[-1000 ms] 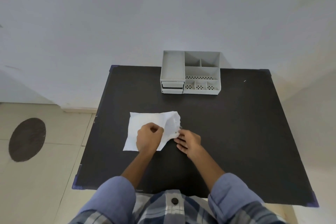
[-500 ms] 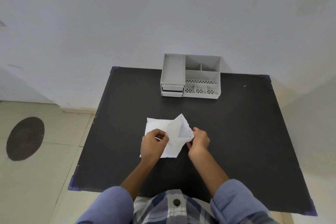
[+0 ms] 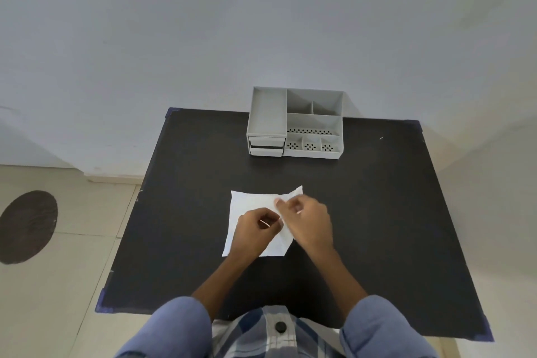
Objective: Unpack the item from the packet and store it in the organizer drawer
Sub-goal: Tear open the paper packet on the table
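Black desk (image 3: 377, 212) against pale wall. Grey organizer (image 3: 293, 125) at far edge, drawers (image 3: 266, 146) shut. White packet (image 3: 250, 203) flat at desk centre. Left hand (image 3: 255, 231) closed, pinning packet; right hand (image 3: 308, 219) pinching torn upper-right edge. Item hidden, presumably inside. Risk: hard tearing spills item onto desk or floor.

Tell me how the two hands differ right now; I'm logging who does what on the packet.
The left hand is curled into a loose fist on the white packet's middle; the right hand reaches across to its far right part. The left pinches a thin pale sliver; what the right grips is unclear. Both are over the packet.
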